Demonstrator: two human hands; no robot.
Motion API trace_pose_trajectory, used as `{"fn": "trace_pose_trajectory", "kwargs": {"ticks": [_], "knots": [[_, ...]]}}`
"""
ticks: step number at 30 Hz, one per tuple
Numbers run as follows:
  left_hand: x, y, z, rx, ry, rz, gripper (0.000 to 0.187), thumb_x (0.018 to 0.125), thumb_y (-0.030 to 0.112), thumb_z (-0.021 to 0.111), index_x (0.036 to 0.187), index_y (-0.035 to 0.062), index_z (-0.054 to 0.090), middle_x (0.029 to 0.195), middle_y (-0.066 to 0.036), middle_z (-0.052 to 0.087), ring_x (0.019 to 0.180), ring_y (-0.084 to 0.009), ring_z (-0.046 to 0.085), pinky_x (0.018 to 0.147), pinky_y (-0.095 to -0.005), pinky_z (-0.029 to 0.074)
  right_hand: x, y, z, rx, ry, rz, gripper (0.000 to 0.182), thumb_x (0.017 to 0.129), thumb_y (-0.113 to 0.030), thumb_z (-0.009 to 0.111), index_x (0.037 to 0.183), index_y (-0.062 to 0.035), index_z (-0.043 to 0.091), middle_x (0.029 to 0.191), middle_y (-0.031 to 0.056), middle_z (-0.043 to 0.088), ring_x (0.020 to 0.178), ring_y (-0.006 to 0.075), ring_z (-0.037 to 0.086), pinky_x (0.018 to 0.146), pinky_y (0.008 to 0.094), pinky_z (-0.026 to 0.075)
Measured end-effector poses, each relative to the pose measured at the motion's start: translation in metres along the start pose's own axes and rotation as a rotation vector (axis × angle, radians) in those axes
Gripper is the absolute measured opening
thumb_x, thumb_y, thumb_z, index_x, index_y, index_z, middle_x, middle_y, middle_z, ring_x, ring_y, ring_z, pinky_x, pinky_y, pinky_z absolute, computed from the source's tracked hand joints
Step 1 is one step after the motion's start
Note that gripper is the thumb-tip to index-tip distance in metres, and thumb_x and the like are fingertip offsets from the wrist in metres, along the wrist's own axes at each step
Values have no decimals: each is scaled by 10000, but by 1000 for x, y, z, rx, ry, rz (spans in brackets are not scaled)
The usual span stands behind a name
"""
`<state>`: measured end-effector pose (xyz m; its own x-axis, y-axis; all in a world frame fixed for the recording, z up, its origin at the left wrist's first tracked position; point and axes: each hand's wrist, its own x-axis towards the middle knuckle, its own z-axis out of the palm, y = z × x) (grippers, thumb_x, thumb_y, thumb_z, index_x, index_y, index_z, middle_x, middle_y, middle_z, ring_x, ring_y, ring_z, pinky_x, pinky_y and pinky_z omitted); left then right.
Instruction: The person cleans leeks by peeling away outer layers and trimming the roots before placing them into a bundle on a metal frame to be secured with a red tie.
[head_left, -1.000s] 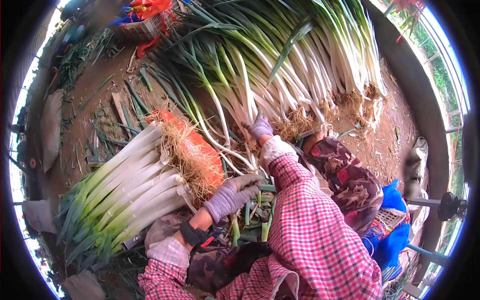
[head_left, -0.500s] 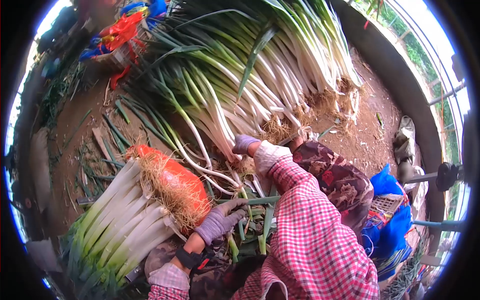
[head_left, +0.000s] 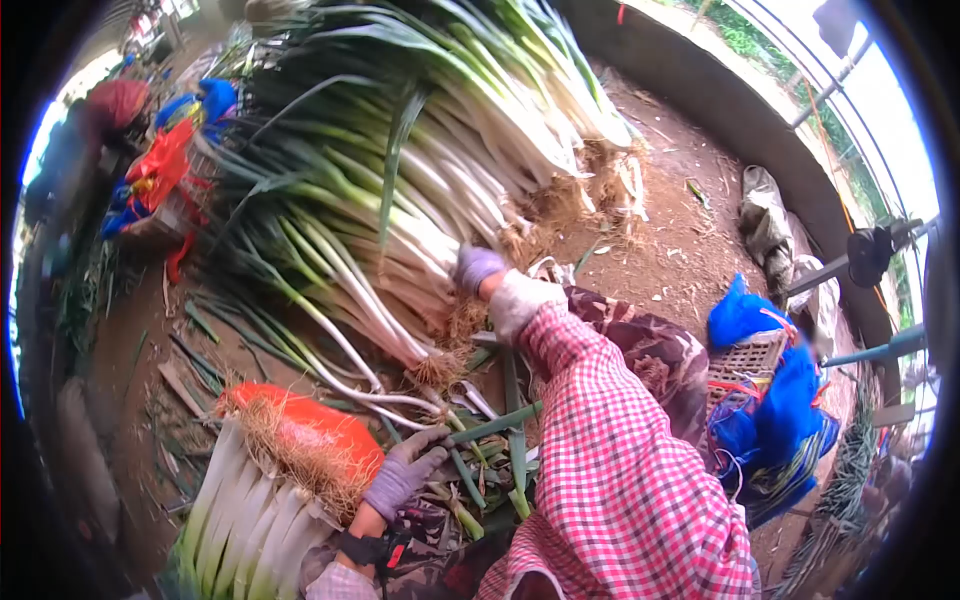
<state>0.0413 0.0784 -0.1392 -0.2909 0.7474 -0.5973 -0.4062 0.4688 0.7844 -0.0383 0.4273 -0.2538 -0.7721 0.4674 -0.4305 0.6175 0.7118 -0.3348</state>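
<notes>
My right hand (head_left: pixel 478 268), in a purple glove, is curled at the root end of a large pile of leeks (head_left: pixel 430 215). Its fingers seem closed around white leek stalks, though the pile side of the grip is partly hidden. Nearer to me, my left hand (head_left: pixel 402 474), also gloved, reaches out with fingers apart and nothing visible in it. A cut green leaf (head_left: pixel 497 424) lies just beyond its fingertips. Left of that hand, a row of leeks (head_left: pixel 250 520) rests with roots against an orange-red bag (head_left: pixel 330 440).
Leaf scraps (head_left: pixel 470 470) litter the ground before me. A basket (head_left: pixel 748 362) with blue plastic stands to the right; another basket (head_left: pixel 165 215) with red and blue plastic is at upper left. A low wall (head_left: pixel 690 110) curves behind the pile.
The view has swung right, so the scene sits further left. My right hand has shifted right along the root ends of the pile. My left hand stays low beside the leaf scraps.
</notes>
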Motion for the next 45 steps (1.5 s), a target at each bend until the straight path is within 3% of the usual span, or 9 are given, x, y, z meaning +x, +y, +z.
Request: {"fn": "trace_pose_trajectory", "kwargs": {"ticks": [3,8,15,21,25,28,33,38,45], "knots": [[3,-2,-2,55,12,-55,404,922,130,569,1310,31,516,1159,-41,616,1034,-101,546,899,-238,443,-42,-6,26,199,165,-286,603,787,-276,645,1301,-13,471,1016,226,651,821,305,673,763,423,535],[18,-32,-14,256,31,54,400,935,211,587,1302,63,529,1131,-22,601,934,-96,541,833,-246,470,-125,-20,61,1467,-525,-149,423,829,-141,633,1220,-13,534,930,96,620,663,180,612,556,351,530],[22,-30,-8,-166,318,300,550,930,343,577,1386,91,401,1167,-77,591,1101,-254,559,1077,-364,332,-247,-19,41,1367,-709,19,167,902,-179,603,970,-30,633,717,0,572,583,89,555,505,255,481],[57,-26,-16,-544,45,249,289,990,326,435,949,90,597,835,-85,662,709,-172,636,543,-296,478,-305,-63,18,1764,-916,-48,163,919,-186,540,954,-35,589,714,-8,543,621,111,553,544,253,456],[75,-25,-23,-565,343,353,182,958,194,489,980,44,589,926,-159,674,809,-262,668,614,-307,529,-345,-70,31,1795,-920,-92,127,908,-176,537,890,-52,559,734,-7,524,620,100,514,591,262,459],[60,-18,-30,-790,131,403,206,934,195,532,995,5,583,924,-184,664,855,-311,657,766,-398,551,-389,-61,35,1414,-666,-628,101,834,-121,576,795,-39,530,659,21,509,549,119,512,569,241,460],[42,-15,-31,-964,127,316,257,921,220,567,1053,0,580,980,-185,654,927,-309,643,780,-432,548,-399,-36,36,1220,-500,-175,244,890,-130,569,1111,-27,574,845,24,608,674,116,587,594,250,504],[34,-25,-29,-552,171,237,146,901,158,558,979,62,633,849,-37,648,674,-155,634,539,-304,550,-366,-52,19,1610,-690,36,459,970,-469,396,1156,-87,569,1024,88,657,865,216,663,756,349,550],[45,-41,-17,36,265,216,169,870,98,571,1015,54,647,775,-19,651,634,-132,614,500,-270,514,-347,-67,42,1335,-361,-291,299,969,-330,523,967,-43,604,783,-73,518,703,16,453,612,191,401]]}}
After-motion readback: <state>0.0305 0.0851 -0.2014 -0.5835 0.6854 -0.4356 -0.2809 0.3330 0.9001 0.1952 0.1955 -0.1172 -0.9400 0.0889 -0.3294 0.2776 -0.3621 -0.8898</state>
